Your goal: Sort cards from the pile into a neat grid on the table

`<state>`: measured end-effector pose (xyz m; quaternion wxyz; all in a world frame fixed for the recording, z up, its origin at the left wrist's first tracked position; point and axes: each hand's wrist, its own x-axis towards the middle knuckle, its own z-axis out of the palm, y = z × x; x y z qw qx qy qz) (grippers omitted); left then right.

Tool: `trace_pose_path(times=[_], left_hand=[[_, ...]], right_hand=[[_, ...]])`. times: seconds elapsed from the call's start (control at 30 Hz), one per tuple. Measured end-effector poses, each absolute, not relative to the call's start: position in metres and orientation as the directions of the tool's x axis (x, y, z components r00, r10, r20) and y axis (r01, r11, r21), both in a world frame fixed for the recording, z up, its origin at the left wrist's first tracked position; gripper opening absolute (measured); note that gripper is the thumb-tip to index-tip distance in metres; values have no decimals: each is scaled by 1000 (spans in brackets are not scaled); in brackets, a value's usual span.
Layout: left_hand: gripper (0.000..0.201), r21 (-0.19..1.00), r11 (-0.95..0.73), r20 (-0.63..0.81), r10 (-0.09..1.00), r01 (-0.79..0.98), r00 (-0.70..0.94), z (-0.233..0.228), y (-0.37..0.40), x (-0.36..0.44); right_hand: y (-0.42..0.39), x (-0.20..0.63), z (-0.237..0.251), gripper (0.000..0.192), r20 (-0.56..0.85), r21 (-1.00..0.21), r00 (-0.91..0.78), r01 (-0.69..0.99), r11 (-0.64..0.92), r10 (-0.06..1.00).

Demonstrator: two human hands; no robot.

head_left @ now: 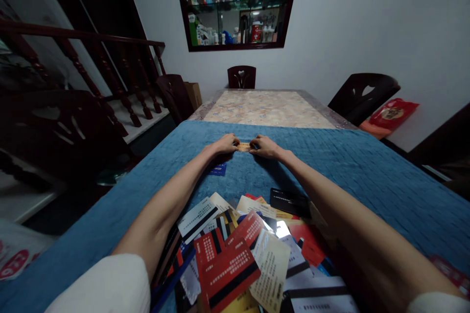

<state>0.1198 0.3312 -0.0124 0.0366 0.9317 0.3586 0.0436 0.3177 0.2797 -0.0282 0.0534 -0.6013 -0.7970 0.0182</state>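
Both my arms reach forward over the blue cloth (316, 156). A small orange-tan card (244, 146) lies between my hands, near the far side of the cloth. My left hand (228, 144) pinches its left end, and my right hand (263, 146) has its fingers closed at the right end. Just nearer than my left hand, a blue card (219, 169) lies flat, partly behind my forearm. Between my forearms spreads a heap of plastic cards, among them a red card (230, 274), a cream card (270, 269), a white card (197, 217) and a black card (290, 202).
Past the cloth, the table (271, 107) shows a patterned cover. Dark wooden chairs stand around it, one at the far end (241, 77) and one at right (362, 95) beside a red bag (393, 115). A wooden railing (91, 58) runs along the left.
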Motion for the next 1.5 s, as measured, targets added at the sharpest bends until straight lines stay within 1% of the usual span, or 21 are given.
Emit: trace_pose_path(times=[0.37,0.57,0.8,1.0,1.13,1.23,1.33,1.5], left_hand=[[24,102,-726,67,687,680,723,-13,329,123],[38,126,-691,142,723,712,676,-8,318,111],[37,117,-693,180,719,712,671,6,288,77],[32,117,-719,214,692,685,689,7,243,43],[30,123,-693,225,716,710,661,6,211,23],[26,146,-694,240,716,705,656,3,189,10],[27,159,-679,235,731,717,640,-1,171,-1],[28,215,-655,264,753,725,602,-7,146,-14]], right_hand=[[279,317,-28,35,48,-96,-262,959,266,964],[268,321,-20,53,78,-109,-259,958,266,963],[236,314,-2,39,94,-114,-313,940,322,945],[198,290,7,36,135,-118,-437,884,452,889],[176,277,7,34,158,-143,-478,855,499,864],[161,269,6,33,165,-163,-506,833,529,847],[145,260,6,32,169,-172,-539,808,563,825],[118,238,9,32,170,-197,-575,776,600,800]])
